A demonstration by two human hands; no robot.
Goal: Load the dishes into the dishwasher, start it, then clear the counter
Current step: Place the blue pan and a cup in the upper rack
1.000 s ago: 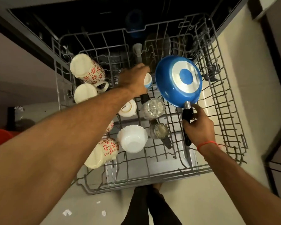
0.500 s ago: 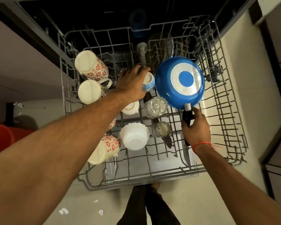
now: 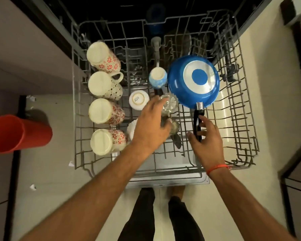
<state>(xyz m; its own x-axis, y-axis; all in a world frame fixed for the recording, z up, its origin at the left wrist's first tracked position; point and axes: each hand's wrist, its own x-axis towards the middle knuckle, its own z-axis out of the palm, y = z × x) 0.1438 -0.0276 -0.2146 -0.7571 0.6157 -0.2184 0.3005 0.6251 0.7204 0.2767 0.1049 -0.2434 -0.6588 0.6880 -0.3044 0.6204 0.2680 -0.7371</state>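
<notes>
Two bare hands reach down over a pulled-out wire dishwasher rack (image 3: 76,105), seen from the head camera looking straight down.

Left hand (image 3: 151,129) hovers above the middle of the rack with fingers straight and relaxed, holding nothing; its fingertips lie over an upturned clear glass (image 3: 170,105). Part of a white bowl (image 3: 131,130) shows from under this hand.

Right hand (image 3: 206,141) lies beside the black handle (image 3: 197,124) of a blue pan (image 3: 193,80), fingers spread and loose. Fingertips touch the handle, but they do not curl round it. The pan sits upside down in the rack, tilted, its silver-and-blue base facing up. A red thread circles the right wrist.

Four cream mugs (image 3: 104,112) with red or dark flower patterns lie in a column along the rack's left side, bottoms up. A small blue-and-white cup (image 3: 157,78) sits just left of the pan, touching or nearly touching it. A small white cup (image 3: 138,100) lies between the mugs and the glass.

An orange bin (image 3: 16,133) stands on the floor left of the rack.
</notes>
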